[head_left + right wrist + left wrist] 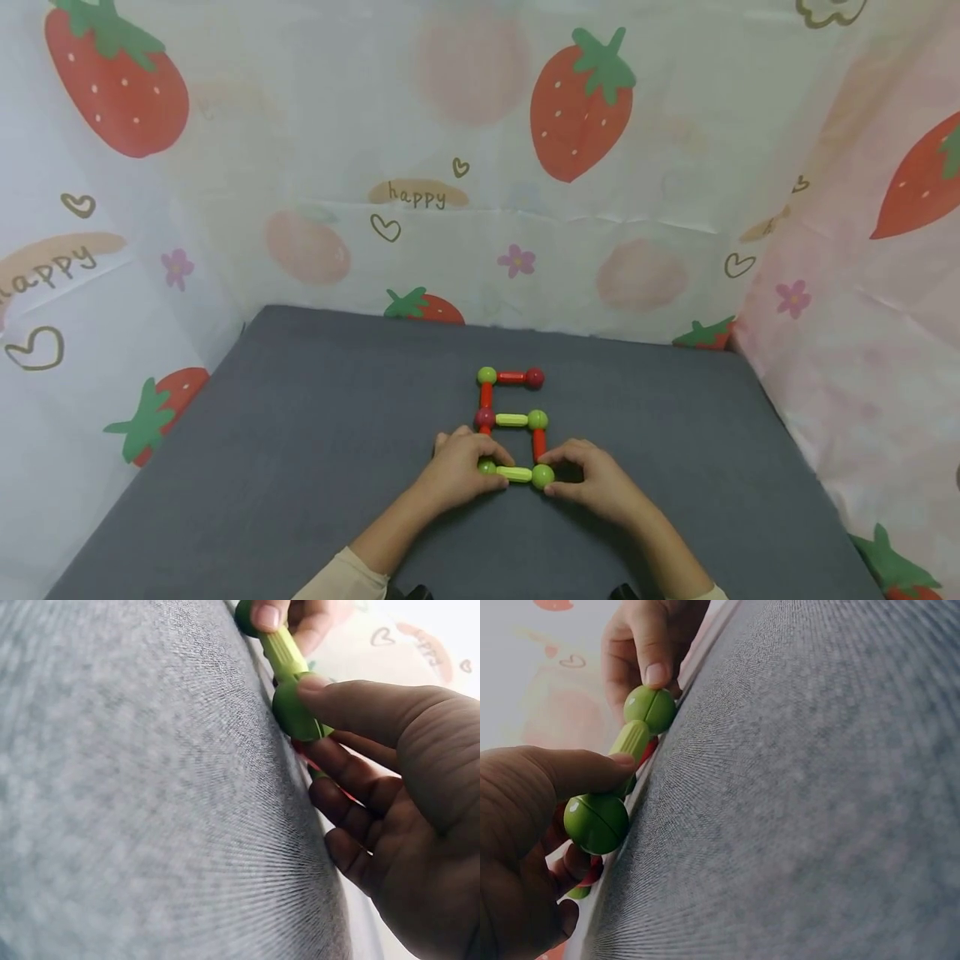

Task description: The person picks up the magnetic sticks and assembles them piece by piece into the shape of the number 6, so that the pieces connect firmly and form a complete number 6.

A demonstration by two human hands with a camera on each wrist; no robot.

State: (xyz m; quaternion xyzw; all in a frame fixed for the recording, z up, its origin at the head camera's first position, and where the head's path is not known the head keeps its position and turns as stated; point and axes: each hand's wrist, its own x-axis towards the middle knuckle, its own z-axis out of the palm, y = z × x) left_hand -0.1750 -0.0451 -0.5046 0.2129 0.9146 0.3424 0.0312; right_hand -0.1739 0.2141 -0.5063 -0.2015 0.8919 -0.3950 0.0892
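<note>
On the grey cloth lies a figure of balls and rods, shaped like a 6. A red rod (512, 377) runs from a green ball (487, 376) to a dark red ball (535, 378) at its top. Midway, a yellow-green rod (512, 420) joins another dark red ball (485, 418) to a green ball (537, 419). My left hand (456, 468) pinches the nearest yellow-green rod (631, 740) beside its left green ball (596, 824). My right hand (596, 479) grips the near right green ball (543, 477) between thumb and fingers. The left red rod is partly hidden by my left hand.
The grey cloth surface (337, 400) extends around the figure on all sides. White sheeting (315, 150) printed with strawberries stands behind it and at both sides. Two small black objects (624, 592) show at the bottom edge of the head view, between the forearms.
</note>
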